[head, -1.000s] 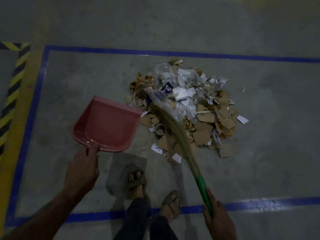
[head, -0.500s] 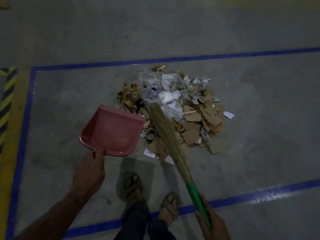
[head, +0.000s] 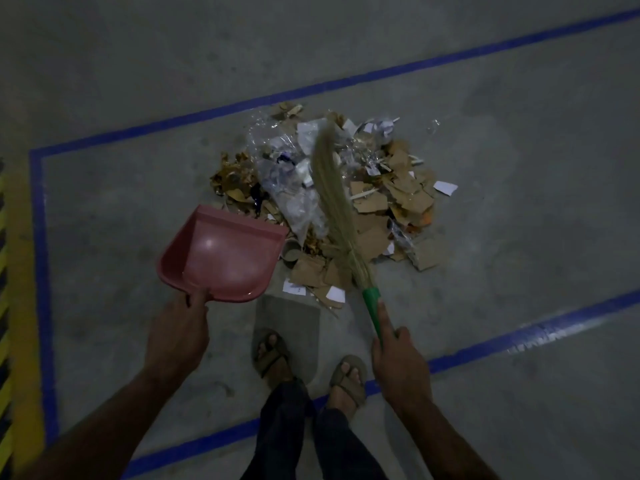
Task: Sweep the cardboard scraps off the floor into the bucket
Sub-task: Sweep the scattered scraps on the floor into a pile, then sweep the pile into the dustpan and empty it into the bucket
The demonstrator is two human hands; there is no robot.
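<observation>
While standing just inside blue floor tape (head: 242, 102), feet in sandals (head: 272, 355) near the pile. Left hand (head: 178, 336) clamped on rear edge of pink dustpan (head: 221, 254), thumb over the rim; pan tilted, front lip at the left edge of the scrap pile, possibly touching it, hard to tell in the dim light. Right hand (head: 398, 358) wrapped around green broom handle (head: 372, 308), index finger extended along it. Broom bristles (head: 329, 181) laid across the middle of the pile, tips near its far side. Cardboard scraps (head: 381, 216) heaped on grey concrete floor (head: 519, 220), mixed with clear plastic film (head: 287, 174) and white paper bits (head: 445, 187). Yellow-and-black hazard stripe (head: 5, 306) along left edge.
</observation>
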